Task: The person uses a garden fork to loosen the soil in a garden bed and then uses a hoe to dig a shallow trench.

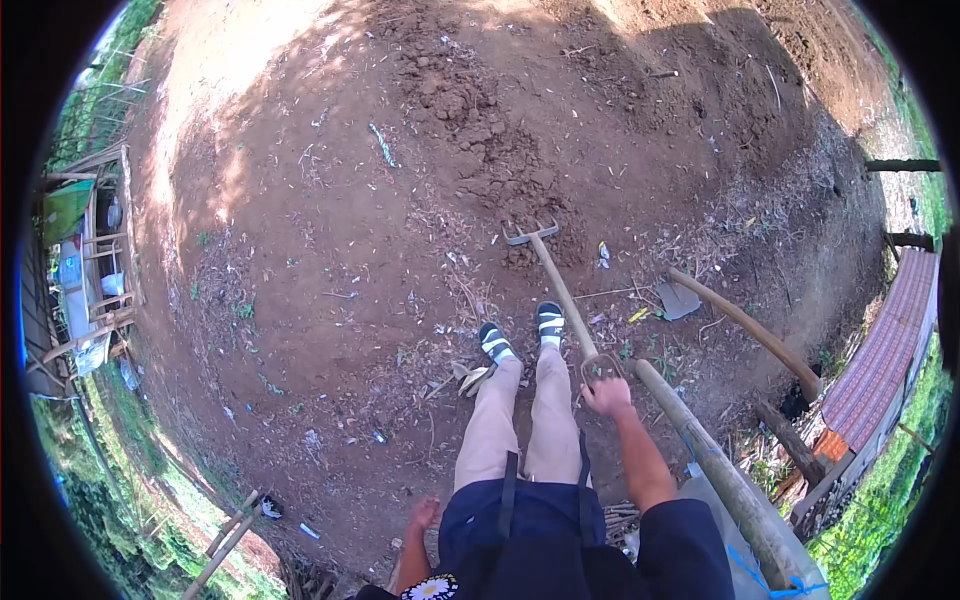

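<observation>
My right hand is closed around the grip at the top of a garden fork. Its wooden shaft slants away from me, and the metal head rests at the edge of broken, clumpy soil. The lower part of the tines is hard to make out. Down beside my left hip hangs my left hand, with its fingers loosely apart and nothing visible in it. A hoe with a wooden handle and a flat metal blade lies to the right of the fork.
A thick wooden pole runs along my right side. Beyond it are a patterned woven sheet and logs. A twisted rope piece and scattered litter lie on the bare dirt. On the far left stands a wooden shelter.
</observation>
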A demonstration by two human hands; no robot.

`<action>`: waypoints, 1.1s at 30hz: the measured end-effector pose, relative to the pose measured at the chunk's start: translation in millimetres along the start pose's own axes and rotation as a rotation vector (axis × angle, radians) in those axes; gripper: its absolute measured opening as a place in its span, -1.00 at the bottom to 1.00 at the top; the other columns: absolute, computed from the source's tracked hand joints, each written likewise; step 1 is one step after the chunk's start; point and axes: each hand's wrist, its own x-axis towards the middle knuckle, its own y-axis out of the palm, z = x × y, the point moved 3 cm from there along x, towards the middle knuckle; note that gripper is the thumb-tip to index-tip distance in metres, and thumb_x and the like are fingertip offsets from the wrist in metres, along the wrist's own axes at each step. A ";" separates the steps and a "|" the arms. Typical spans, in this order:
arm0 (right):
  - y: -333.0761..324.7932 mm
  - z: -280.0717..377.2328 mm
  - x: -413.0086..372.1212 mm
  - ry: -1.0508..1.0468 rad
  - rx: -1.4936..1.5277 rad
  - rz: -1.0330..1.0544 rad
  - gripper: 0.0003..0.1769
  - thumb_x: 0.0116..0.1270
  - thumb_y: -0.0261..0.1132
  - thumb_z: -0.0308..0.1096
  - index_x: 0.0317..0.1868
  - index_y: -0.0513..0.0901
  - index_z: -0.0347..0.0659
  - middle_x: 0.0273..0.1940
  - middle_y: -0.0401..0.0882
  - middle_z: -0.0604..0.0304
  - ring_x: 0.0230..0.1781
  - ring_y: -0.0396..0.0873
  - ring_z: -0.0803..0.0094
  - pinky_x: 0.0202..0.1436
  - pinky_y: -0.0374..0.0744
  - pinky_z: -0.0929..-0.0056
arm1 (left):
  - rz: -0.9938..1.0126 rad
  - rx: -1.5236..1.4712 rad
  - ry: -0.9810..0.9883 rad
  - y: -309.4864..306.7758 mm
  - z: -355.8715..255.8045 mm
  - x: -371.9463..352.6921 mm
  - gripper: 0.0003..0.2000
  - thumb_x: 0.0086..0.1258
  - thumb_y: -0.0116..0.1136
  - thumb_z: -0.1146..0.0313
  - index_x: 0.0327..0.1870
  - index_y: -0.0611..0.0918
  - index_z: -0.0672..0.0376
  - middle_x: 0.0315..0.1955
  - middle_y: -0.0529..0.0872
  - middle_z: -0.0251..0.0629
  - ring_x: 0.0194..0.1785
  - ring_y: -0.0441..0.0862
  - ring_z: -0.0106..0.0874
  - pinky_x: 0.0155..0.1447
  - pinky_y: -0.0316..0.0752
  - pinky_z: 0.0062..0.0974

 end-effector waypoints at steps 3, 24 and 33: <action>78.2 -28.5 14.6 -0.022 -0.055 0.160 -0.41 0.32 -0.19 0.07 -0.46 0.65 -0.14 -0.48 0.61 -0.01 -0.38 0.60 0.17 -0.25 0.50 0.22 | -0.035 -0.056 0.154 17.6 19.2 30.7 -0.71 0.31 0.02 0.15 -0.06 0.47 0.10 -0.34 0.63 -0.24 -0.38 0.60 -0.44 -0.39 0.51 -0.46; 66.9 -61.9 34.1 -0.022 -0.113 0.382 -0.42 0.32 -0.23 0.10 -0.04 0.56 -0.13 -0.01 0.51 0.02 0.05 0.46 0.16 0.14 0.34 0.16 | 0.019 -0.554 0.247 87.7 -42.3 77.1 -0.66 0.27 0.06 0.09 -0.03 0.41 0.07 -0.37 0.62 -0.23 -0.37 0.57 -0.40 -0.26 0.48 -0.40; -170.9 16.3 30.0 -0.257 -0.168 -0.030 -0.55 0.28 -0.09 -0.01 -0.13 0.56 -0.16 -0.15 0.56 -0.09 -0.12 0.54 0.04 -0.06 0.49 0.09 | 0.070 -0.731 0.502 103.5 -103.7 77.7 -0.66 0.28 0.05 0.11 -0.02 0.42 0.08 -0.36 0.63 -0.24 -0.37 0.59 -0.41 -0.30 0.50 -0.39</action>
